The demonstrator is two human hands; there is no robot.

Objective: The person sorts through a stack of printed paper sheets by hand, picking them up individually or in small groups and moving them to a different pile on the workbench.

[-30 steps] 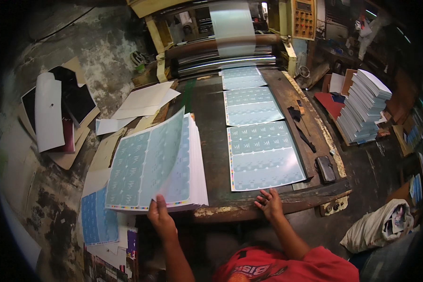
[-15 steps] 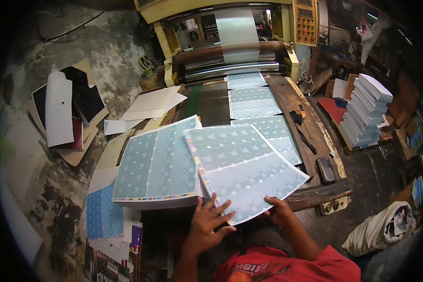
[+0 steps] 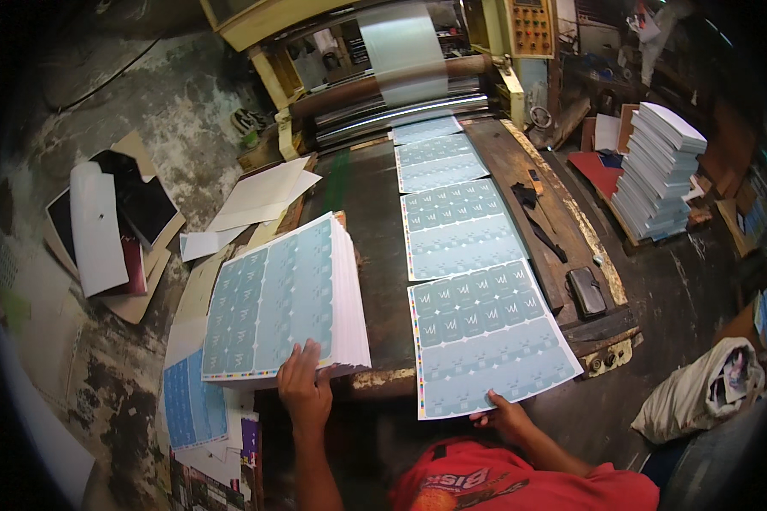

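My right hand (image 3: 504,415) pinches the near edge of a printed sheet (image 3: 486,341), thumb on top and fingers underneath. This blue-green sheet lies over the front of the machine's feed table (image 3: 375,281); its far edge meets or nearly meets the sheet ahead (image 3: 460,226). On the left stands a thick stack of matching sheets (image 3: 268,298), with colour patches along its near edge. My left hand (image 3: 305,385) rests at the stack's near right corner, fingers stretched over the top sheet; whether it has lifted a corner I cannot tell.
More sheets lead in a row to the machine's rollers (image 3: 400,112), where a clear film (image 3: 405,55) hangs. A dark case (image 3: 586,291) and a black strap (image 3: 545,237) lie on the table's right side. A tall paper pile (image 3: 656,175) and a white sack (image 3: 699,392) stand farther right.
The sheet both hands held has moved right and swung into line with the row. My left hand has let go of it and moved left to the stack. The row has crept toward the rollers.
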